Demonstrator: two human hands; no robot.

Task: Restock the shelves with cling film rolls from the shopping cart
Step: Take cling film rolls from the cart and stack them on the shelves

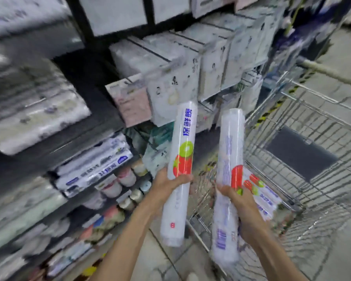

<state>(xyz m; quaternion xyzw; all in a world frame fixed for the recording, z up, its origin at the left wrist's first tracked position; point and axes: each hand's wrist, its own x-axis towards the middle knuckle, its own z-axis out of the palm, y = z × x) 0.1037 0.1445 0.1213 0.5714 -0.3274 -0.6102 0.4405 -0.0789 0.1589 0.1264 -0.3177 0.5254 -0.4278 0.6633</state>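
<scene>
I hold two long white cling film rolls upright, side by side, in front of the shelves. My left hand [166,186] grips the left roll [181,151], which bears blue lettering and red and green fruit pictures. My right hand [240,205] grips the right roll [230,151] near its middle, above the near corner of the wire shopping cart [304,163]. More cling film rolls [260,191] lie in the cart just behind my right hand. The picture is blurred by motion.
Dark shelves [93,110] fill the left side, stacked with white packs of tissue and wrap, with small cups on a lower shelf [128,177]. The cart stands on the tiled floor at right, a dark panel [300,151] inside it.
</scene>
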